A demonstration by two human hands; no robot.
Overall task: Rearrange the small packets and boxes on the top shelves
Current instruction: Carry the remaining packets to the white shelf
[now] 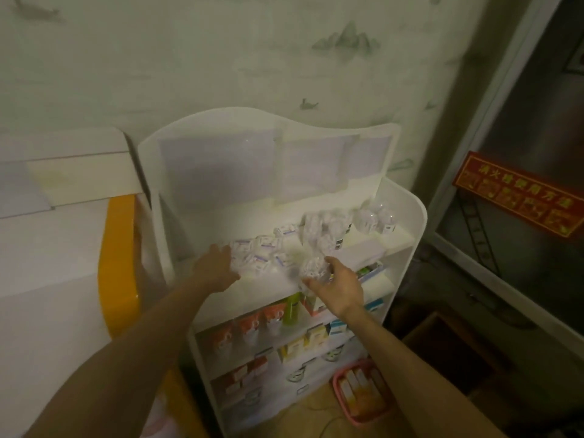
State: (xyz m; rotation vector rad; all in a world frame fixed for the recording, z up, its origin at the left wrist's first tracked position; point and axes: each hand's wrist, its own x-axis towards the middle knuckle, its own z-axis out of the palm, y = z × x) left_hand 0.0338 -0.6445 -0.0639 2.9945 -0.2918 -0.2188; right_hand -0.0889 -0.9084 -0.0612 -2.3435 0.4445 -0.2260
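Note:
A white display rack has a top shelf point(218, 222) holding a cluster of small white packets point(262, 248) on its left and clear round packs point(328, 226) toward the right. My left hand point(218, 267) lies on the shelf with its fingers stretched out, touching the left edge of the small packets. My right hand point(338, 284) grips a clear round pack point(311, 267) just above the front edge of the shelf. A flat white box point(363, 249) lies at the right of the shelf.
Lower shelves hold orange boxes point(249, 327), a green bottle point(292, 308) and yellow and blue boxes point(319, 338). A pink basket point(363, 393) stands on the floor at the right. A white-and-orange cabinet point(117, 263) adjoins on the left, a red sign point(518, 197) on the right.

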